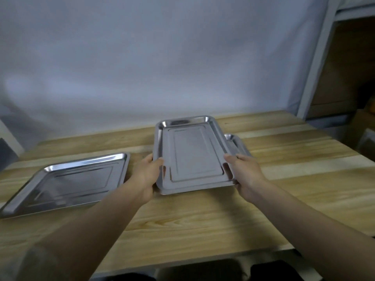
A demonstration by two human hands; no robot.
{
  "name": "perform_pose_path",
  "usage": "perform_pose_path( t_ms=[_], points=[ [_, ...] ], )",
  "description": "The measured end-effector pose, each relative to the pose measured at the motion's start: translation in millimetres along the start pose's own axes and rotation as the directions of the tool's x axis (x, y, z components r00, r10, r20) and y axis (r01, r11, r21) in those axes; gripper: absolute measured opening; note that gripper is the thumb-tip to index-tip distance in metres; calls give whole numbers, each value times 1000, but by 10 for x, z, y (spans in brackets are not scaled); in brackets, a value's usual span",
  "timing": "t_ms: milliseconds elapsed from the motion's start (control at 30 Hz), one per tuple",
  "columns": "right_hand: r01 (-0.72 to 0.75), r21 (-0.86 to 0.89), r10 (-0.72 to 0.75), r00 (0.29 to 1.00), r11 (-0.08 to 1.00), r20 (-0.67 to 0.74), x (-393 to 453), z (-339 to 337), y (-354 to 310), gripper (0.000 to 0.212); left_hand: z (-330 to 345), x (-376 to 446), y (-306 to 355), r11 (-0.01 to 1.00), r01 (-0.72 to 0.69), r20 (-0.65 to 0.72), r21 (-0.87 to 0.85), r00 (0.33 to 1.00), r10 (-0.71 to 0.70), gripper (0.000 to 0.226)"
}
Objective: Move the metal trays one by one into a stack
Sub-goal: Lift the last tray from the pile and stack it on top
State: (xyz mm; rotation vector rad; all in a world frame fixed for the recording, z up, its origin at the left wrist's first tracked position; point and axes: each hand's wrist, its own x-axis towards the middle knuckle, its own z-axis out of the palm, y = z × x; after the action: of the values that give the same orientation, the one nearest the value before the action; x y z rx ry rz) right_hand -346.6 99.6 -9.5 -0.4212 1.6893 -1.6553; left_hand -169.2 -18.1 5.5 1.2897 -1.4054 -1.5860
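Observation:
A shiny rectangular metal tray (pixel 192 153) is held tilted above the wooden table, its long side pointing away from me. My left hand (pixel 147 177) grips its near left edge, thumb on the rim. My right hand (pixel 246 175) grips the near right edge the same way. Behind and to the right of the held tray, a corner of a second metal tray (pixel 236 144) shows on the table, mostly hidden. A third, larger-looking tray (pixel 67 181) lies flat on the table at the left.
The wooden table (pixel 203 220) runs to a near edge at the bottom. A white cloth backdrop (pixel 162 67) hangs behind it. Shelving with brown boxes (pixel 345 78) stands at the right.

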Motion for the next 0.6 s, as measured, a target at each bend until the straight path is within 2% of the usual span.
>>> perform_pose_path(
  t_ms=[133, 233, 367, 500, 600],
  points=[
    [4, -44, -6, 999, 999, -51, 45, -153, 21, 16, 113, 54, -22, 994, -28, 15, 103, 1000, 27, 30],
    [4, -75, -10, 996, 997, -87, 78, -227, 8, 18, 126, 111, -64, 970, -96, -38, 221, 993, 107, 38],
    [6, -127, -19, 995, 992, -95, 168, -265, 10, 25, 119, 152, -130, 892, -210, -7, 400, 973, 232, 39],
    [115, -300, -142, 987, 947, -69, 214, -276, -12, 15, 148, 130, -178, 774, -285, 64, 565, 951, 304, 30],
    [201, -488, -257, 965, 849, -50, 290, -267, -29, 9, 145, 119, -215, 708, -309, 101, 635, 942, 320, 31]
  ],
)
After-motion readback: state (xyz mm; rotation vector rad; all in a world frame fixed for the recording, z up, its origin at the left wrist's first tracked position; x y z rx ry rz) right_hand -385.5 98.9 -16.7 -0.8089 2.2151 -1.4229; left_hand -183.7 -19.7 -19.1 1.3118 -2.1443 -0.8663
